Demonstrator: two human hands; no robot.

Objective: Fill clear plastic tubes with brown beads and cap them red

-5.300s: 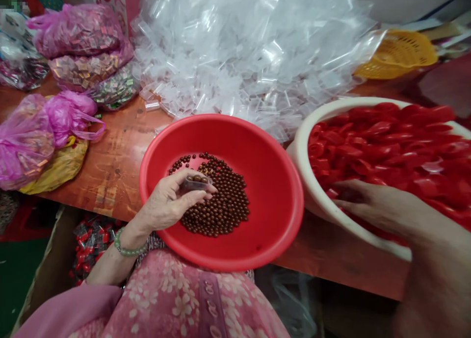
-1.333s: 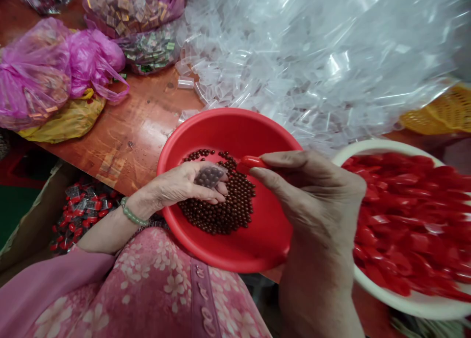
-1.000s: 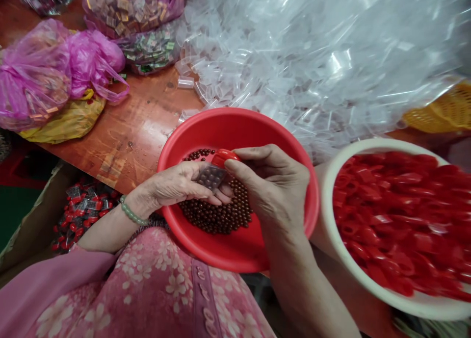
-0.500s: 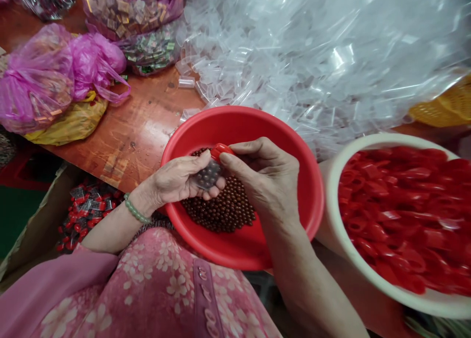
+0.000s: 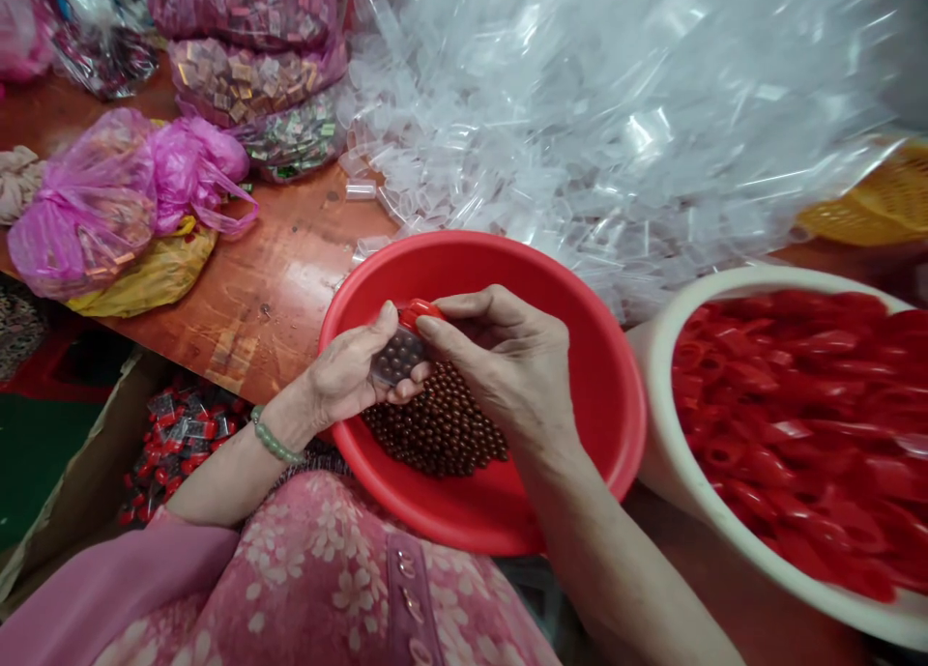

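Left hand (image 5: pixel 348 371) cradles the bead-filled clear case (image 5: pixel 397 357) above the red basin (image 5: pixel 605 357), inside ten o'clock, apparently for steadiness, while right hand (image 5: pixel 518 366) pinches the red cap (image 5: pixel 420 310) at its one o'clock end, thumb and forefinger close together.

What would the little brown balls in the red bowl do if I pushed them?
The brown balls would probably roll, because they look round and loose. They look smooth and shiny, so they might slip from your fingers. A gentle push would likely keep them inside, since the red bowl has raised sides.
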